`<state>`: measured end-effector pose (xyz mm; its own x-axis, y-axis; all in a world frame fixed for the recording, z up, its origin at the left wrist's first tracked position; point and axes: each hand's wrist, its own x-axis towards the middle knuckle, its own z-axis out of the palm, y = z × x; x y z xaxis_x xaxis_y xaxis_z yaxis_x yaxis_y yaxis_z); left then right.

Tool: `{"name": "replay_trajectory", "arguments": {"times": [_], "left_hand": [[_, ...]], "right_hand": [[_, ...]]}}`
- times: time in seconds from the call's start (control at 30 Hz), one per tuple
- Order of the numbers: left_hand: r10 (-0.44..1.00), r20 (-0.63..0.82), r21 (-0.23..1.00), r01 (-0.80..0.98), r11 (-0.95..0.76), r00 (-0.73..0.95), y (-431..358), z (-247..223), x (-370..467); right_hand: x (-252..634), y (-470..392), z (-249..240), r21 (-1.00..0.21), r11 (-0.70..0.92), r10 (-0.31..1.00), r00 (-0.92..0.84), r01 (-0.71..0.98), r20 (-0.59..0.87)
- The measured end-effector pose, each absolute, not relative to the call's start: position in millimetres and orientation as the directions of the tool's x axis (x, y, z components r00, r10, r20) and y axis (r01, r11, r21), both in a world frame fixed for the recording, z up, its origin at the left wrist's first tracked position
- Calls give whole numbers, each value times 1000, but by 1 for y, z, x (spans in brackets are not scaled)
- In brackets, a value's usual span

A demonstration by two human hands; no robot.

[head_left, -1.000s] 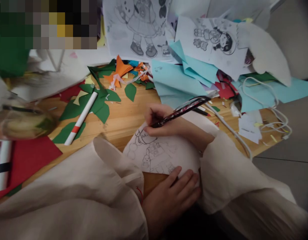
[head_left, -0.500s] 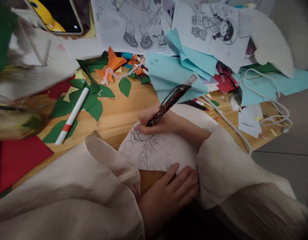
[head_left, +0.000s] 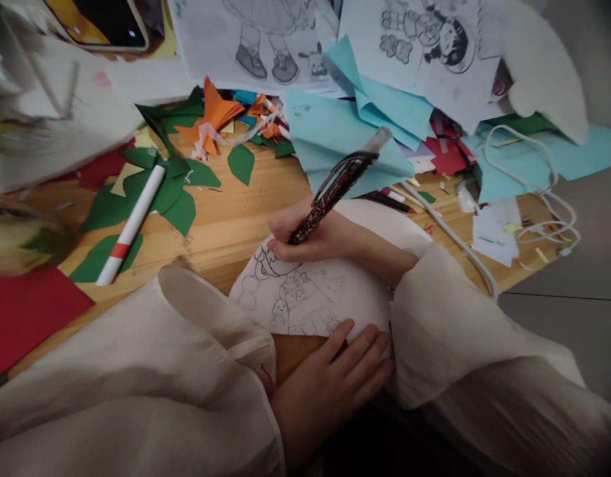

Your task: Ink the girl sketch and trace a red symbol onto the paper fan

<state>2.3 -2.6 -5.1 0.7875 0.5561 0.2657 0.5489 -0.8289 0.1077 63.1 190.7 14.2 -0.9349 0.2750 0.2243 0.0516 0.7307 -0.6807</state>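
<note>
My right hand (head_left: 315,235) is closed around a dark patterned pen (head_left: 335,195), which leans up and to the right with its clear end on top. The pen's tip is hidden behind my fingers. Under the hand lies a white sheet of paper (head_left: 305,305) with a rounded edge, carrying small line-drawn figures, some in darker ink near my fingertips. My left hand (head_left: 345,371) rests flat on the paper's lower edge, fingers stretched out and a little apart.
Left of the paper lies a white marker with a red band (head_left: 131,225) on green paper leaves (head_left: 173,205). Light blue paper (head_left: 329,146), printed drawings (head_left: 265,40) and a phone (head_left: 106,26) are behind. A white cable (head_left: 454,238) runs along the right; red paper (head_left: 32,318) lies at left.
The view has shifted slightly, so the table's things sit a little further left and higher. My right hand and pen have moved slightly; my left hand stays on the paper.
</note>
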Motion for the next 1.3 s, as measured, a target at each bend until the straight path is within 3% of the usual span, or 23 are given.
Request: {"name": "replay_trajectory", "arguments": {"times": [0.5,0.77,1.3], "left_hand": [[549,249,100,543,-834,798,-3,-5,3],[558,246,103,551,-828,793,-2,-4,2],[556,246,109,548,-830,794,-3,-4,1]], "right_hand": [[67,193,11,-669,738,279,-941,84,191],[67,197,11,-812,584,320,-914,-19,251],[67,194,11,-777,629,329,-912,19,244]]}}
